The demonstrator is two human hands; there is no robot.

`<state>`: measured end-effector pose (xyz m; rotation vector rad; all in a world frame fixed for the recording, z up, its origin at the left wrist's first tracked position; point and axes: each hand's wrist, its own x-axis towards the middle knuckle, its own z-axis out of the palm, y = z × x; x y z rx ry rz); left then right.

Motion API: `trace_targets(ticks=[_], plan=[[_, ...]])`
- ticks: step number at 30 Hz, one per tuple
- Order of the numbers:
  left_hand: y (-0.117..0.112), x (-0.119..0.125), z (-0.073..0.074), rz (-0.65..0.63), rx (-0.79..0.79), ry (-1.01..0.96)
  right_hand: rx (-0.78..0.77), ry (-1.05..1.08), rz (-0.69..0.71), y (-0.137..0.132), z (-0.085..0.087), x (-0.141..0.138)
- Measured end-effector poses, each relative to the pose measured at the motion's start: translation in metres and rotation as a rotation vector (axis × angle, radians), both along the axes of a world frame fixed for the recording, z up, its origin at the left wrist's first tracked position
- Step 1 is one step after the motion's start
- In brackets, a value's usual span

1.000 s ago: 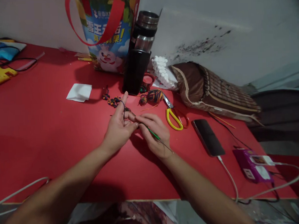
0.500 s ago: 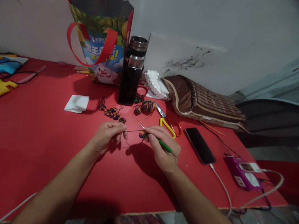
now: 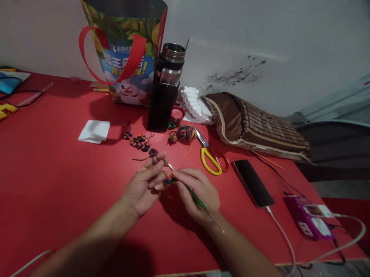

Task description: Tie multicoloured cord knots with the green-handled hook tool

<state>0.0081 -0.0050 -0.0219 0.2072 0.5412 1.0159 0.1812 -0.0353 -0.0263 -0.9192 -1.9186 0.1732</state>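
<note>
Working at the near middle of a red table point(image 3: 52, 193), both hands meeting just above its top. Right hand point(image 3: 199, 193) pinching a green crochet hook point(image 3: 194, 196) between thumb and fingers, closed around the green handle, metal tip pointing up and left toward the other hand, thin tail end sticking out past the wrist. Left hand point(image 3: 144, 185) lying palm-up and half open, fingers stretched toward the right hand, fingertips touching a small multicoloured yarn piece point(image 3: 170, 179) sitting on the hook between the two hands. Whether the left fingers are really gripping that piece or only steadying it: cannot tell. A dark strand of yarn point(image 3: 144, 158) running over the left index finger and trailing off to the left on the table.

Just beyond the hands, lying in a loose row: several small finished yarn bits point(image 3: 139, 141). Further back, resting beside them, a ball of striped yarn point(image 3: 186, 132), near the foot of a black flask point(image 3: 164, 94) with a steel top. Standing behind the flask, a printed shopping bag point(image 3: 127, 47) with red handles. Lying right of the hands, yellow-handled scissors point(image 3: 208, 156), then a dark phone point(image 3: 252, 182) with a white cable point(image 3: 281, 236) plugged in. Left of the yarn bits, a folded white paper point(image 3: 94, 131). Against the wall, a brown cushion point(image 3: 254, 121).
</note>
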Motion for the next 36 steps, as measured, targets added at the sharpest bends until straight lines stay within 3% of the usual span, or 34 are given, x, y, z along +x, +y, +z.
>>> trace_targets(ticks=[4, 8, 16, 26, 33, 36], plan=[[-0.002, 0.003, -0.002, -0.022, -0.016, 0.057, -0.010, -0.029, -0.003, 0.002, -0.004, -0.001], [-0.001, -0.001, 0.003, -0.020, 0.063, 0.086, -0.056, 0.024, -0.021, 0.004, -0.008, 0.000], [0.004, -0.003, 0.003, -0.024, 0.276, 0.374, -0.137, 0.143, 0.019, 0.007, -0.004, 0.000], [0.007, -0.006, 0.004, 0.018, 0.276, 0.322, -0.358, 0.277, 0.088, 0.002, -0.004, 0.001], [0.005, -0.006, -0.003, 0.036, 0.314, 0.441, -0.264, 0.257, 0.149, 0.001, -0.005, -0.001], [0.001, -0.001, -0.010, 0.114, 0.304, 0.472, -0.253, 0.222, 0.087, 0.001, -0.007, -0.006]])
